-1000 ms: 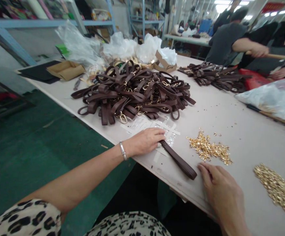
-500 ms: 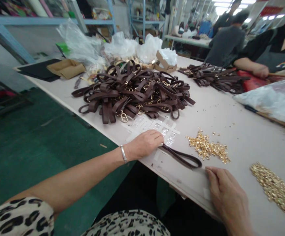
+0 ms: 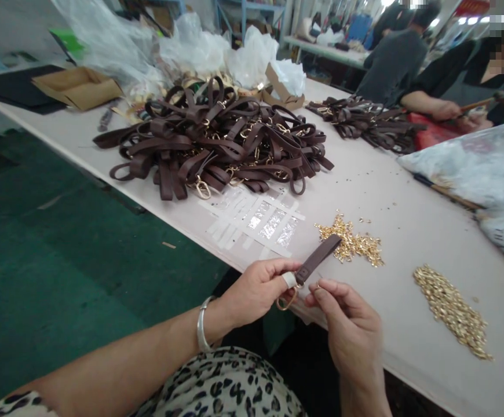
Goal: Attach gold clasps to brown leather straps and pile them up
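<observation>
My left hand (image 3: 252, 294) is closed on a dark brown leather wrist strap (image 3: 320, 258) near its hardware end, with tape wrapped round the thumb. The strap's loop points up and away, over the edge of a heap of small gold fittings (image 3: 365, 249). From under the left fingers hangs a gold clasp (image 3: 283, 303). Just right of the strap my right hand (image 3: 354, 318) has thumb and fingertips pinched together; whatever tiny thing they hold is too small to name. A second heap of gold fittings (image 3: 452, 315) lies to the right.
A big pile of brown straps (image 3: 230, 145) with gold clasps covers the table's middle. Taped clear plastic (image 3: 263, 223) lies before it. Behind are plastic bags (image 3: 200, 49) and a cardboard tray (image 3: 76, 90). Across the table, a co-worker's hands (image 3: 447, 110) are beside more straps (image 3: 369, 124).
My left hand has raised the strap off the table and turned it, bringing the clasp into view. My right hand has moved left, close to the strap, fingers pinched. The view has shifted.
</observation>
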A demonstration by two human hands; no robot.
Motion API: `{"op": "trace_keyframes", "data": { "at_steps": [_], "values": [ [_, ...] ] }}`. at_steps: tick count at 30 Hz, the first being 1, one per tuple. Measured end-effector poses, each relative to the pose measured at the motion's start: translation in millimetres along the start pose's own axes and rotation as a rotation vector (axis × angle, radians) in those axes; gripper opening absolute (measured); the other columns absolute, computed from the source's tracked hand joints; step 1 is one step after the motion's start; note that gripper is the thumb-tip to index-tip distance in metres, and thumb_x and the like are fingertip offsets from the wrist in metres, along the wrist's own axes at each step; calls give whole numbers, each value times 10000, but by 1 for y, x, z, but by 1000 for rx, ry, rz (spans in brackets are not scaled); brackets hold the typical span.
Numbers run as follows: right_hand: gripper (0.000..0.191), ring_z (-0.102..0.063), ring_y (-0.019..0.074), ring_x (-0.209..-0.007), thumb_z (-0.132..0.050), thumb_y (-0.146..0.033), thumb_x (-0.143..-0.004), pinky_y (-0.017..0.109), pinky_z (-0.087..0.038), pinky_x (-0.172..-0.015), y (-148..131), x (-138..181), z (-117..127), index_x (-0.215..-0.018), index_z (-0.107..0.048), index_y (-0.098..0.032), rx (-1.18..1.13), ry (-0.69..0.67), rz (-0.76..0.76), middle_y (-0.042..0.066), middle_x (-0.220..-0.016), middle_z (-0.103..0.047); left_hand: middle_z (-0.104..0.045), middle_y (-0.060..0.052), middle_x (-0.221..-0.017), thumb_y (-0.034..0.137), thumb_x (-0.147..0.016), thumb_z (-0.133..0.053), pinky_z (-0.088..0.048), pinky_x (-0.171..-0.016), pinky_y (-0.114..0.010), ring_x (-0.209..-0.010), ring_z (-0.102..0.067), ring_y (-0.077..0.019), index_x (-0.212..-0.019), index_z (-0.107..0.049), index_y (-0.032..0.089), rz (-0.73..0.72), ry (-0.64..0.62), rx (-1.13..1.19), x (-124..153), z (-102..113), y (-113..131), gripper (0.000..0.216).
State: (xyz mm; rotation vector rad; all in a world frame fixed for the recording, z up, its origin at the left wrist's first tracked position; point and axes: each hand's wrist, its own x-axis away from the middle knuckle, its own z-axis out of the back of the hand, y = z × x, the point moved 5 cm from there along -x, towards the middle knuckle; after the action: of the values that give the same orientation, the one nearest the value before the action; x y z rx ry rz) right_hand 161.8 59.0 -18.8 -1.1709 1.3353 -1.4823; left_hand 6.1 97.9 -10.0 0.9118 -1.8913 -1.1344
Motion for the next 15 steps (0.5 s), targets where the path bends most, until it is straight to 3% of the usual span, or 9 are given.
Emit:
{"op": "trace_keyframes", "data": {
  "at_steps": [3, 9, 15],
  "values": [
    [238, -694, 168, -663, -792, -365, -775, 309, -607, -670, 7, -1, 2, -913, -739, -177, -57, 1, -28, 31, -729, -735, -718, -39, -921, 229, -948, -523, -505, -716, -253, -808, -632, -139, -1178, -694, 179, -66, -33, -51, 4, -8, 1, 291],
    [234, -701, 166, -753, -802, -379, -765, 282, -598, -723, 13, 0, 5, -910, -761, -200, -11, -28, -82, 25, -833, -750, -698, -67, -1030, 241, -940, -541, -529, -808, -300, -899, -642, -172, -1195, -690, 164, -147, 38, -263, 8, -8, 2, 306],
    [181, -695, 154, -780, -775, -365, -799, 268, -604, -736, 7, 3, -3, -885, -739, -210, -24, -94, -34, 2, -851, -718, -717, -51, -1096, 174, -934, -520, -522, -911, -288, -1001, -662, -177, -1191, -689, 176, -207, 34, -378, 11, -7, 3, 307]
  ]
}}
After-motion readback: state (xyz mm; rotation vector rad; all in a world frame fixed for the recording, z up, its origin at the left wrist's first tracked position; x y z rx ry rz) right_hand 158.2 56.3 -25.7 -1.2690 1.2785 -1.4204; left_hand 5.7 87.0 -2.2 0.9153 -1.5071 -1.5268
